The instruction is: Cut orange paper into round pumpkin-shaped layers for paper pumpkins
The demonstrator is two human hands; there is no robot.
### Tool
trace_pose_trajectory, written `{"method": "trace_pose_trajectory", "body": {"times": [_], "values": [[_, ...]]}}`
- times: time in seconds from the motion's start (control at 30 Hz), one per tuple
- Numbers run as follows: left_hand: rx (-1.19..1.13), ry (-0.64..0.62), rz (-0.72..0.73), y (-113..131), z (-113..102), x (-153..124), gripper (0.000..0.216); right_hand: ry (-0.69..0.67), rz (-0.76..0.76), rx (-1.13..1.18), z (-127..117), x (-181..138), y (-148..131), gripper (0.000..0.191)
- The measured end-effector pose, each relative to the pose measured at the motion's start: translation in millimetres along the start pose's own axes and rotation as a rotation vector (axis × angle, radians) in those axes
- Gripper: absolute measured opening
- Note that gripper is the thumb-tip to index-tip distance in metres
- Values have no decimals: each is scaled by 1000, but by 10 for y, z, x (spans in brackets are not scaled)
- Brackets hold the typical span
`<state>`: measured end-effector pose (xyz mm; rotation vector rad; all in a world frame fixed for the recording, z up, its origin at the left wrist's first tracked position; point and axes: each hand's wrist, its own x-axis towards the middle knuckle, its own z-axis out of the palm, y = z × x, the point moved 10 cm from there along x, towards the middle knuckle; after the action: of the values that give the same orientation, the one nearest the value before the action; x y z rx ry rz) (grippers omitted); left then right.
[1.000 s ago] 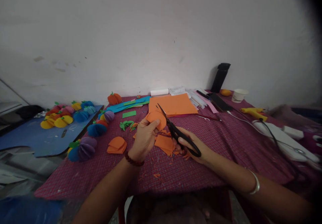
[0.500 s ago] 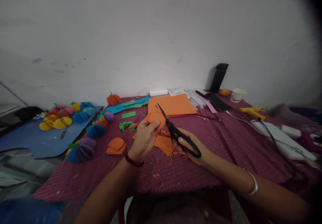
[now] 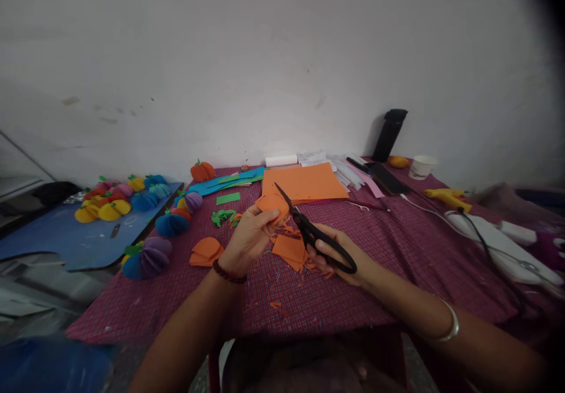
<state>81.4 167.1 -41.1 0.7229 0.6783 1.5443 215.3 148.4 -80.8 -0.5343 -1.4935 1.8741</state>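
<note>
Between thumb and fingers, my left hand (image 3: 250,235) pinches a piece of orange paper (image 3: 270,203) above the table. My right hand (image 3: 338,257) grips the black handles of a pair of scissors (image 3: 311,230), whose blades point up and away, close against the right edge of that paper. Below the scissors lie orange paper squares (image 3: 290,250) among thin orange offcuts. To the left of my left hand sits a small stack of rounded orange cutouts (image 3: 206,252). Behind both hands an orange sheet stack (image 3: 309,181) lies flat.
Colourful paper pumpkins (image 3: 148,257) stand at the left, several more on a blue board (image 3: 75,241). Green scraps (image 3: 223,217) lie mid-table. At the right are a black bottle (image 3: 389,137), a paper cup (image 3: 422,167), a phone (image 3: 385,179), a yellow glue gun (image 3: 446,196) and cables.
The whole view has shifted slightly. The orange paper in my left hand has turned a little, its outline now more angular. Both hands keep their hold on the paper and scissors.
</note>
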Motion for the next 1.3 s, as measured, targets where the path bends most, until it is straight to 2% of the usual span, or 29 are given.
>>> {"method": "trace_pose_trajectory", "body": {"times": [0.3,0.63,0.83,1.0,1.2,1.3], "values": [[68,-11,-69,-114,4,-41,21,-29,-64,-89,-29,-4,-17,51],[102,-54,-40,-58,37,-24,24,-5,-32,22,25,-5,-17,46],[79,-77,-29,-43,69,-36,21,-28,-62,4,78,-22,-75,44],[93,-99,-65,-54,34,-18,16,-20,-44,-3,79,-36,-97,47],[111,-121,-107,-28,-14,-6,23,-31,-25,-18,14,-26,-61,53],[143,-147,-120,-1,-6,-10,18,-42,-26,-10,5,-24,-68,53]]}}
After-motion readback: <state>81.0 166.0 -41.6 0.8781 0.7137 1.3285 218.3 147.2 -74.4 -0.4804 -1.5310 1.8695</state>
